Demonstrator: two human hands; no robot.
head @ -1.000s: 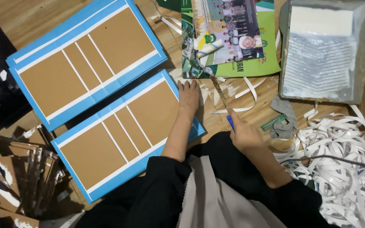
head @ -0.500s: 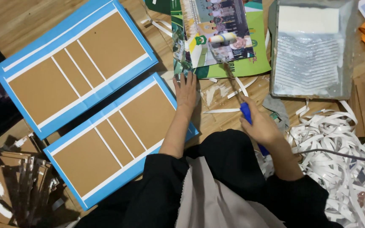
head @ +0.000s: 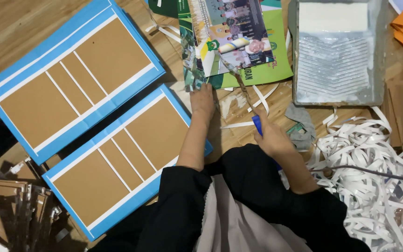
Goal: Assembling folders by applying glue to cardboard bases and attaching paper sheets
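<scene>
My right hand (head: 270, 137) is closed around the blue plastic handle of a small paint roller (head: 239, 79). Its thin metal shaft runs up and away from me to a short foam sleeve, which rests on the glossy printed poster sheet (head: 239, 42) lying on the wooden floor (head: 19, 28). My left hand (head: 203, 100) holds nothing. It lies flat, palm down, at the top right corner of the nearer blue-bordered brown cardboard panel with white stripes (head: 117, 158). A second panel of the same kind (head: 71, 79) lies beyond it, just beside.

Handling, as I judge it:
- Roller: light and stiff. Hold it at the handle only; the sleeve is probably wet.
- Panel: light and rigid, but it creases. Take it by the blue edges.

A grey ribbed paint tray (head: 336, 95) sits to the right. Curled white paper strips (head: 374, 172) are heaped near my right arm.
</scene>
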